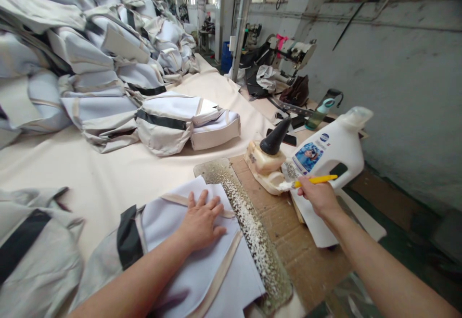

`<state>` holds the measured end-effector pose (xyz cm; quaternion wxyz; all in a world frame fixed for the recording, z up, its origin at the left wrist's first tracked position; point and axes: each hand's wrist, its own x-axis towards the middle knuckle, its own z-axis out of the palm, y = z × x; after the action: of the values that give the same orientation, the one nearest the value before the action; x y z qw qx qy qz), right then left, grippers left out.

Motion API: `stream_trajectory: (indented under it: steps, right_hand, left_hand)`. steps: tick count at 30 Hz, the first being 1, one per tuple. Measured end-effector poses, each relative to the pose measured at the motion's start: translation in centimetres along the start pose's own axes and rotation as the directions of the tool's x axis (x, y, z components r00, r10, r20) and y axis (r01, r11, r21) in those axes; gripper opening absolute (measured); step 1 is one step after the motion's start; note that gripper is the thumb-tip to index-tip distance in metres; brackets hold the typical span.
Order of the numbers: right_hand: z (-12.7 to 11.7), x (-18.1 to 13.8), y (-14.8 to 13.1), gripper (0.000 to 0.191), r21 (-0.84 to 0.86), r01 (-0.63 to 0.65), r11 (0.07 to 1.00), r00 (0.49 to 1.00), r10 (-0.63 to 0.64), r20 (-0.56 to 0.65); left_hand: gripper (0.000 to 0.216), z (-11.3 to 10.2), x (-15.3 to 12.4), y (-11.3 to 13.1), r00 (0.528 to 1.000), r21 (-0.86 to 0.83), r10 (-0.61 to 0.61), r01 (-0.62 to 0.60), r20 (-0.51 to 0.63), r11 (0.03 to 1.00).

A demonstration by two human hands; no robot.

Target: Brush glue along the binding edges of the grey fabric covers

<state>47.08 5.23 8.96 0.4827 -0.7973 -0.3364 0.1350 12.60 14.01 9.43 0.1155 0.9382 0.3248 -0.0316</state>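
My right fingers [305,182] are gripping a yellow brush [319,180], apparently loading it at the cream dish [263,177] just beyond them; my left fingers [203,197], spread open, are pressing pale fabric [214,256] beneath. Brushing is calling for that fabric staying flat.

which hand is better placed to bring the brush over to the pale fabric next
Probably the right hand: it already grips the yellow-handled brush, beside the fabric's side of the table. The left hand lies spread on the pale fabric piece, seemingly better suited to steadying it.
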Motion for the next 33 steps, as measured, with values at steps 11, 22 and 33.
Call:
stream_trajectory:
  steps: [11,22,33]
  right_hand:
    - [-2.2,-4.4,-0.2,0.029,-0.038,0.086,0.996,0.894,-0.060,0.445]
    - [-1.8,-2.8,-0.5,0.031,-0.232,0.014,0.973,0.983,0.029,0.182]
    - [-2.4,-2.3,-0.1,0.030,-0.219,0.428,0.877,0.843,-0.299,0.448]
  left_hand:
    - [0.056,0.4,-0.1,-0.2,1.000,-0.023,0.006,-0.006,-0.012,1.000]
    - [0.058,0.2,-0.2,-0.1,0.999,-0.016,-0.014,0.015,0.041,1.000]
    - [0.063,0.4,-0.6,-0.3,1.000,-0.071,0.008,-0.006,0.017,0.997]
